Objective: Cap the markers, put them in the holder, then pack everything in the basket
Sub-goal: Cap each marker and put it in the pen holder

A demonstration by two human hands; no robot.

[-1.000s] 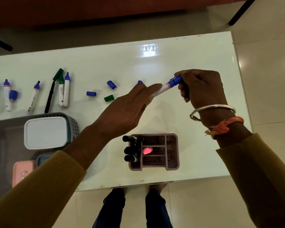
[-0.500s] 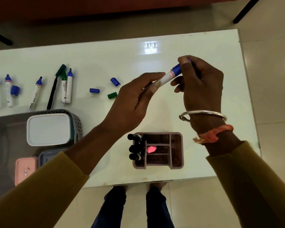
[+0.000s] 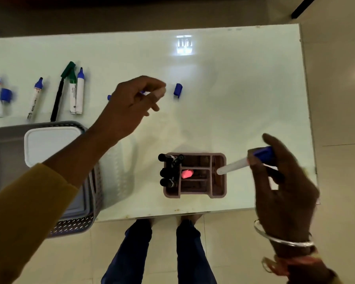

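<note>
Nearest, the right hand (image 3: 283, 181) is clamped round the blue cap end of a capped marker (image 3: 234, 166). The marker's white tail dips into the right compartment of the holder (image 3: 195, 194), so I judge this one nearly stowed. In the holder's left compartment stand black-capped markers (image 3: 169, 171), so part of the job is done. To the left, the basket (image 3: 74, 225) holds a white box (image 3: 49, 144), but the holder sits outside it. Further off, the left hand (image 3: 131, 103) hovers with curled fingers above the desk (image 3: 244, 89); whether it pinches anything I cannot tell. Beyond lie a loose blue cap (image 3: 178, 90) and several uncapped markers (image 3: 35, 97), all left to do.
</note>
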